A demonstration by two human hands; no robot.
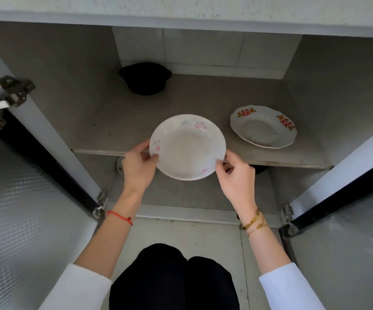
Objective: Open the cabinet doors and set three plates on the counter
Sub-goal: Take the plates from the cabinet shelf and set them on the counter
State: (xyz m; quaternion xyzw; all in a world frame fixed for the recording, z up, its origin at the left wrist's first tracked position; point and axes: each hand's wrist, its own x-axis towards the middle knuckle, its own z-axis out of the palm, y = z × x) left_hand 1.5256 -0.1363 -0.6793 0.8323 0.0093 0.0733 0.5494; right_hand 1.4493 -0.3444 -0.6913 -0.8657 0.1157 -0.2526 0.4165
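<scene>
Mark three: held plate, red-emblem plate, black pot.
held plate [186, 146], head view, centre of its well
red-emblem plate [262, 128], head view, centre of its well, on the shelf
black pot [145, 77], head view, its dark body, at the shelf's back

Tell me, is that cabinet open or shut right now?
Open. Both doors, the left door and right door, are swung wide, showing the shelf, where a scalloped plate sits. Both hands hold a white plate.

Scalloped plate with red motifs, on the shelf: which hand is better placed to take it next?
Right. The scalloped plate lies on the shelf's right side, just beyond the right hand. The left hand would have to cross over. Both hands now hold the white plate, so one must release first.
</scene>
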